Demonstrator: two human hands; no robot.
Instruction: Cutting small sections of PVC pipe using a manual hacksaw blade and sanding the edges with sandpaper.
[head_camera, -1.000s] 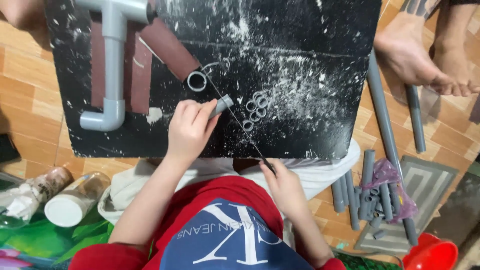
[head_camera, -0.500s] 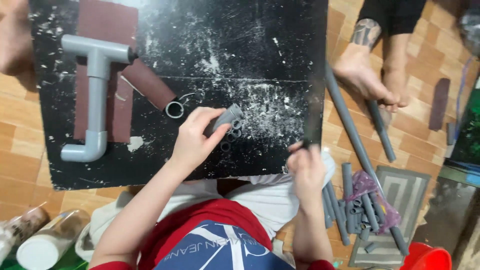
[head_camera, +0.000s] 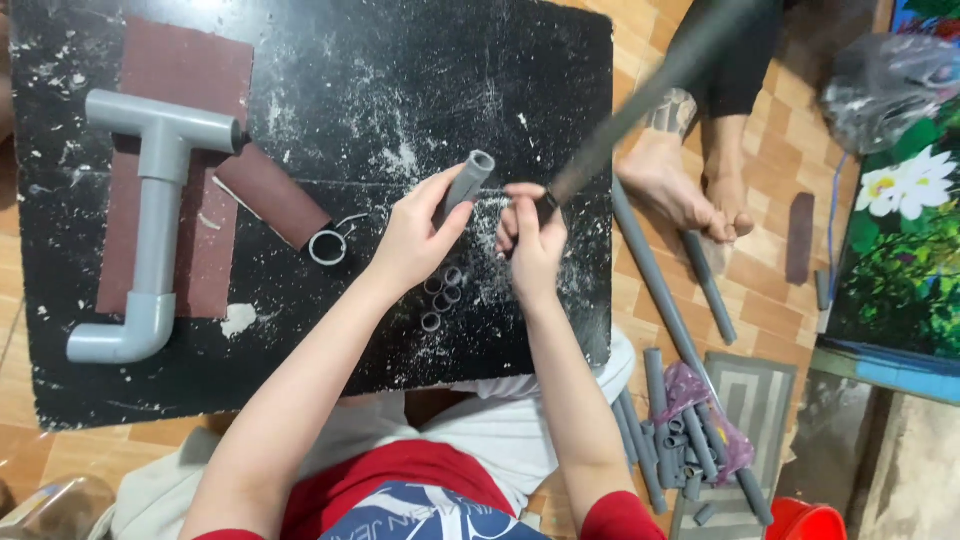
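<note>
My left hand (head_camera: 410, 240) holds a short grey pipe piece (head_camera: 468, 180) tilted up over a black board (head_camera: 400, 80) dusted with white shavings. Close beside it, my right hand (head_camera: 530, 245) grips the end of a long dark, blade-like tool (head_camera: 640, 100), which is blurred and slants up to the right. The two hands nearly touch. Several small grey pipe rings (head_camera: 440, 295) lie on the board just below my left hand.
A grey pipe assembly with a tee and an elbow (head_camera: 155, 200) lies on a brown sandpaper sheet (head_camera: 190, 60) at left, beside a sandpaper roll (head_camera: 275, 200). Another person's feet (head_camera: 680, 185) rest at right, near long pipes (head_camera: 650, 280), cut pipe pieces (head_camera: 680, 440) and a red bucket (head_camera: 800, 520).
My left hand has lifted the pipe piece off the board. My right hand has come up from the board's near edge to beside it, swinging the tool up to the right.
</note>
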